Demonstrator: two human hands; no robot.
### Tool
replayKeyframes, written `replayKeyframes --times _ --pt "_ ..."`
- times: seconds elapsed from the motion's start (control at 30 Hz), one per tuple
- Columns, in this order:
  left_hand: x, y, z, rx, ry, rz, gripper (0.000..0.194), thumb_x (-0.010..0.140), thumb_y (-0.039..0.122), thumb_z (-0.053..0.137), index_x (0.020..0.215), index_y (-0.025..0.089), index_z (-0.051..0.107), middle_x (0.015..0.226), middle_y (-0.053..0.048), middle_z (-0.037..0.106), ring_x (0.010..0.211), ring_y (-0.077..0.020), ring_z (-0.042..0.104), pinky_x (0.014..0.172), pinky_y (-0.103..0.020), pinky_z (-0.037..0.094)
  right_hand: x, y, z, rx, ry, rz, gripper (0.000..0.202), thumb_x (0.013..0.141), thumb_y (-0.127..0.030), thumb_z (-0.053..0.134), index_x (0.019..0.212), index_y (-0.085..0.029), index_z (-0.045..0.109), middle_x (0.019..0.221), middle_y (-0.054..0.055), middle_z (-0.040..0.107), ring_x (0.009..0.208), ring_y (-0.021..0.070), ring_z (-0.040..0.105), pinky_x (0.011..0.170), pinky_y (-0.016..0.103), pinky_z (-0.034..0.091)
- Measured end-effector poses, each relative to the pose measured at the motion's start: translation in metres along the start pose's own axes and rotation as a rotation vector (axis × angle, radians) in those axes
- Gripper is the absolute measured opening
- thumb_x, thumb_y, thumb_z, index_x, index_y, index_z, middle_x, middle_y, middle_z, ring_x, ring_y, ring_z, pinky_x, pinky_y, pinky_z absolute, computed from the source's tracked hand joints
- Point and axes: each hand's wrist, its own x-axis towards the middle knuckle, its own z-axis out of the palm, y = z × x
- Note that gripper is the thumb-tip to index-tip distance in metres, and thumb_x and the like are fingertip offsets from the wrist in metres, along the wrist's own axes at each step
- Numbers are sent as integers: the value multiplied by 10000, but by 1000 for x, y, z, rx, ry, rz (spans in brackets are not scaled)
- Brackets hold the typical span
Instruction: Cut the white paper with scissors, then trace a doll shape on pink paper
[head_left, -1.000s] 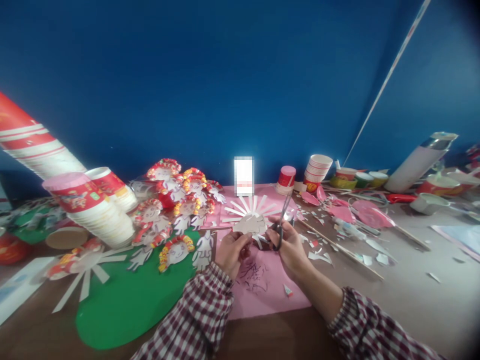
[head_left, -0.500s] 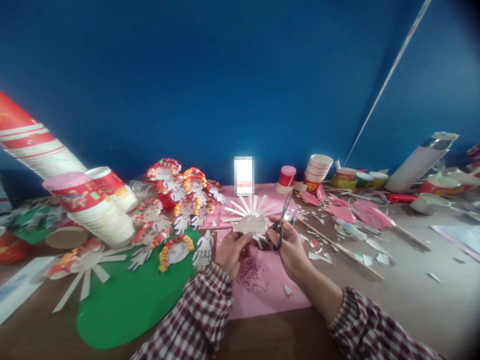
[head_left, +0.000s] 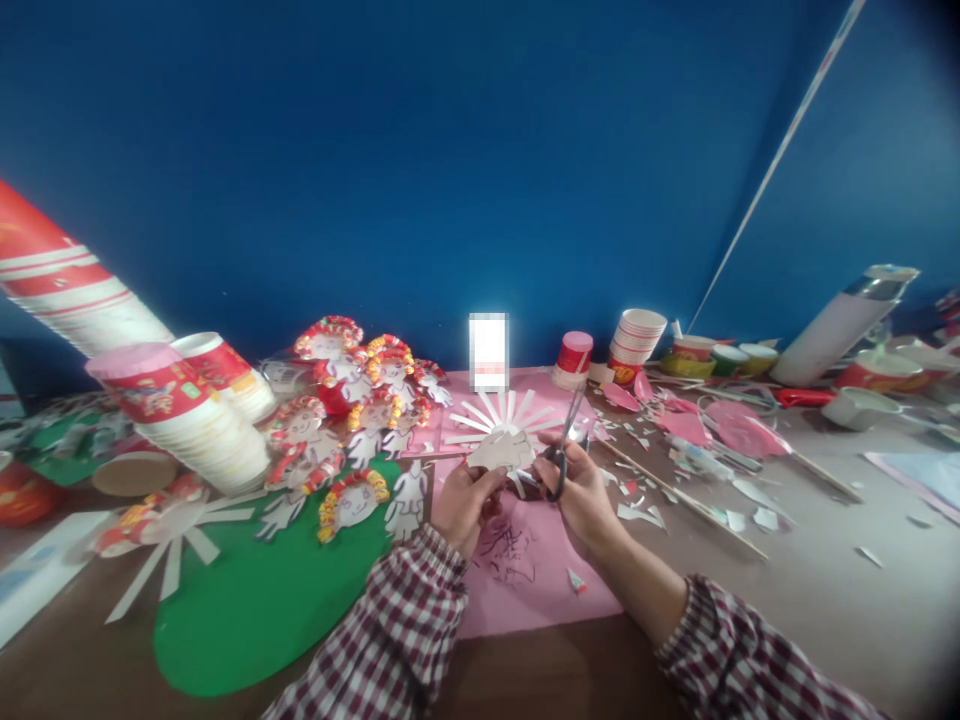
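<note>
Above the pink sheet (head_left: 540, 595), my left hand (head_left: 471, 500) pinches a small pale paper piece (head_left: 501, 450) with dark drawn lines. My right hand (head_left: 576, 487) is wrapped round the dark handles of a pair of scissors (head_left: 574, 412), whose blades point up and away. Its fingertips are close to the paper's right edge; whether they touch it is hard to tell. Behind the paper lies a white cut-out with strips fanned like rays (head_left: 480, 418). Dark scribbles mark the pink sheet below my hands.
Left are a green sheet (head_left: 255, 620), paper figures with red and yellow rims (head_left: 352, 505) and leaning stacked cups (head_left: 202, 440). Right are a thin stick (head_left: 690, 503), paper scraps (head_left: 765, 517), pink pieces (head_left: 739, 428) and a tilted bottle (head_left: 832, 335). A blue wall (head_left: 450, 180) stands behind.
</note>
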Motion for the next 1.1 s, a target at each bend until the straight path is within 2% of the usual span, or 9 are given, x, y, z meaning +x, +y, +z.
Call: replayKeyframes --times 0.27,0.53,0.73,0.87,1.1 --pt "-2 2 1 37 -5 19 226 605 306 739 655 127 609 494 24 517 391 -68 404 362 -199 304 0 0 0 -1 -11 -5 382 644 -239 739 974 -206 548 583 -68 488 498 66 407 485 196 318" --pt "-3 3 2 32 -2 10 243 596 312 750 656 117 616 505 20 512 400 -63 401 362 -193 314 0 -1 0 1 -7 -8 378 651 -224 730 979 -199 544 576 -69 484 497 66 404 482 194 318" --pt "-1 1 0 67 -22 42 264 601 307 750 759 111 667 564 -9 585 455 -88 471 406 -205 365 0 -1 0 -6 -10 -11 394 648 -216 725 995 -194 539 588 -69 492 497 55 413 485 177 325" --pt "-1 2 0 119 6 56 263 580 300 759 755 118 684 565 -22 614 465 -109 502 429 -223 379 0 0 -1 -23 -6 -15 379 657 -222 715 993 -192 541 589 -71 479 488 49 407 475 171 313" --pt "-1 1 1 91 -24 75 279 566 288 766 775 123 686 574 -16 625 493 -119 524 469 -229 394 1 2 -3 -50 -16 -37 361 683 -226 700 1003 -196 536 598 -72 479 487 49 406 470 169 310"
